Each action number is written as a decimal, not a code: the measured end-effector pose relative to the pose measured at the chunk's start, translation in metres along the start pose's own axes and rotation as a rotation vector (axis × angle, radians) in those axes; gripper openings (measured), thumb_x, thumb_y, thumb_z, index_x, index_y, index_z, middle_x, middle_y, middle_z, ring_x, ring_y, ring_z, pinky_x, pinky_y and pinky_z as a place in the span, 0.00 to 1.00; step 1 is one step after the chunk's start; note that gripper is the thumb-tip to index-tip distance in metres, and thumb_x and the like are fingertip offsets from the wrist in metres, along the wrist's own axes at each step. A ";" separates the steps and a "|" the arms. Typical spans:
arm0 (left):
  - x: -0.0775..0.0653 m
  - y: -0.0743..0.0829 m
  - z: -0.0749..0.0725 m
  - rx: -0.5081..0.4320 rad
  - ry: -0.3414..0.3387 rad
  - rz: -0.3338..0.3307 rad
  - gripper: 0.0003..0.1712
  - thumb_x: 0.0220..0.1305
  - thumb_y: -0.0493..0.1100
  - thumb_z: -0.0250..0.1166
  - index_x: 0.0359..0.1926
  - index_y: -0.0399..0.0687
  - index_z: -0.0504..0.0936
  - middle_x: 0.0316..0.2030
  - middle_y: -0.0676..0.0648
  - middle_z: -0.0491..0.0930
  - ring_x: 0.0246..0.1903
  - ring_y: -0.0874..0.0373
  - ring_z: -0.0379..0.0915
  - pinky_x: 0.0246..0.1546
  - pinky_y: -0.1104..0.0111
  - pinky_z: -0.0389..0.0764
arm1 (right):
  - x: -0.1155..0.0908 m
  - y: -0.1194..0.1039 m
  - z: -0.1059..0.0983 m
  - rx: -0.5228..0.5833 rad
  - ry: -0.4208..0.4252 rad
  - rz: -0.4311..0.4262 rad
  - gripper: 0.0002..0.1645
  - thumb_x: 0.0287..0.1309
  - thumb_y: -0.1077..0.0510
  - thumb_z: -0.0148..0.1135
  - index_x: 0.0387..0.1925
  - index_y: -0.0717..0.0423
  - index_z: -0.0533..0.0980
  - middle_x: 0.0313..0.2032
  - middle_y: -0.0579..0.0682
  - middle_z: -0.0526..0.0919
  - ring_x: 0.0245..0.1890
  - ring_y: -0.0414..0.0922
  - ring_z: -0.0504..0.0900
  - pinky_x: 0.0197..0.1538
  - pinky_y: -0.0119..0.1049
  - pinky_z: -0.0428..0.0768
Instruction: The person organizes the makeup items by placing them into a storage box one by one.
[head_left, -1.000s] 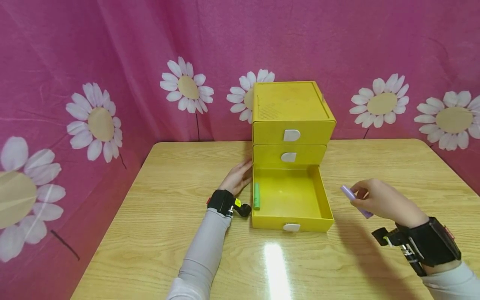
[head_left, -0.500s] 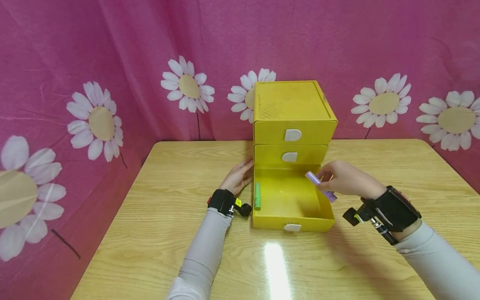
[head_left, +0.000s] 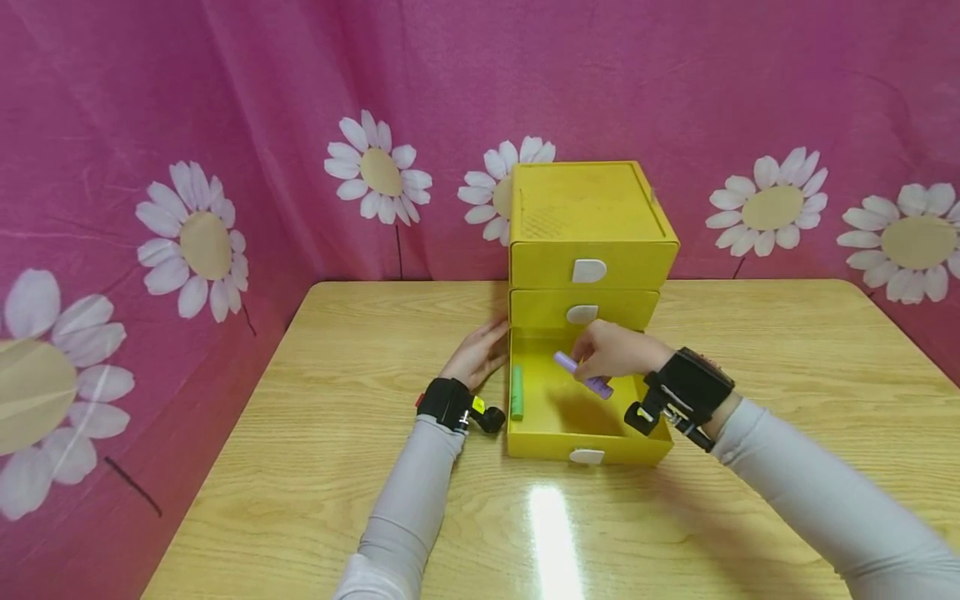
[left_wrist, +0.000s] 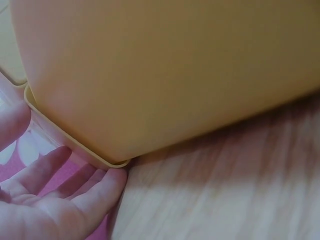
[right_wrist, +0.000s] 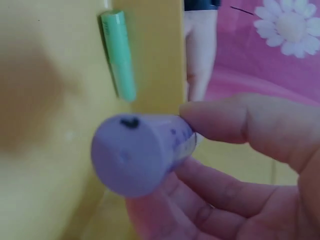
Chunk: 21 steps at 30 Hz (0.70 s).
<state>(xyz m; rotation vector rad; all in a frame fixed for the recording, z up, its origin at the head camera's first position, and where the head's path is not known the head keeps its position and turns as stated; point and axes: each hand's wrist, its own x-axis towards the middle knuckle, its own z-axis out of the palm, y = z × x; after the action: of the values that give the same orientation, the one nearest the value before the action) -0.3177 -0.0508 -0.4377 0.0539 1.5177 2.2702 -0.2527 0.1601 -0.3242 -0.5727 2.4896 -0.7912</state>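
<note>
My right hand (head_left: 618, 348) pinches a purple marker (right_wrist: 131, 157) between thumb and fingers. It holds the marker tilted above the pulled-out bottom drawer (head_left: 540, 446) of a yellow drawer cabinet (head_left: 600, 204). Inside that drawer, along its left wall, lies a light green marker (head_left: 517, 393). At the cabinet's left side, my left hand (head_left: 475, 357) touches the lower edge of the casing with extended fingers. The left wrist view shows its fingertips (left_wrist: 116, 179) at the casing's corner, beside the drawer's side wall.
The cabinet stands on a wooden table (head_left: 360, 367), its upper drawer (head_left: 547, 267) and middle drawer (head_left: 540, 308) pushed in. Each drawer has a white tab handle. Behind the table hangs a pink curtain (head_left: 600, 75) with white flowers.
My right hand has carried the purple marker leftward, from beside the drawer to over its inside. My left hand keeps its place at the cabinet's side.
</note>
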 end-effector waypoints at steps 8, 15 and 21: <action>0.002 -0.001 -0.001 0.008 -0.005 -0.002 0.30 0.71 0.41 0.47 0.69 0.42 0.51 0.69 0.43 0.50 0.67 0.50 0.47 0.66 0.55 0.51 | 0.033 -0.001 0.017 -0.031 -0.082 0.058 0.05 0.50 0.66 0.59 0.24 0.66 0.78 0.16 0.46 0.73 0.16 0.37 0.72 0.24 0.30 0.77; 0.001 -0.001 -0.002 0.002 -0.015 -0.002 0.30 0.71 0.41 0.47 0.70 0.42 0.51 0.69 0.43 0.49 0.67 0.49 0.45 0.66 0.55 0.50 | 0.054 0.003 0.030 -0.030 -0.119 0.084 0.07 0.48 0.66 0.58 0.20 0.64 0.78 0.12 0.45 0.72 0.15 0.37 0.72 0.24 0.29 0.78; 0.001 0.000 -0.002 0.009 -0.014 -0.006 0.30 0.71 0.42 0.48 0.69 0.42 0.51 0.69 0.44 0.50 0.67 0.50 0.47 0.65 0.56 0.51 | 0.062 0.001 0.036 -0.017 -0.129 0.121 0.07 0.47 0.65 0.60 0.19 0.64 0.79 0.12 0.45 0.74 0.14 0.36 0.73 0.22 0.28 0.78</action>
<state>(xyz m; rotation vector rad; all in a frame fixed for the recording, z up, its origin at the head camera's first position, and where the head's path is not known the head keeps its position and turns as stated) -0.3192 -0.0516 -0.4389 0.0678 1.5187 2.2534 -0.2836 0.1138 -0.3699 -0.4584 2.3893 -0.6664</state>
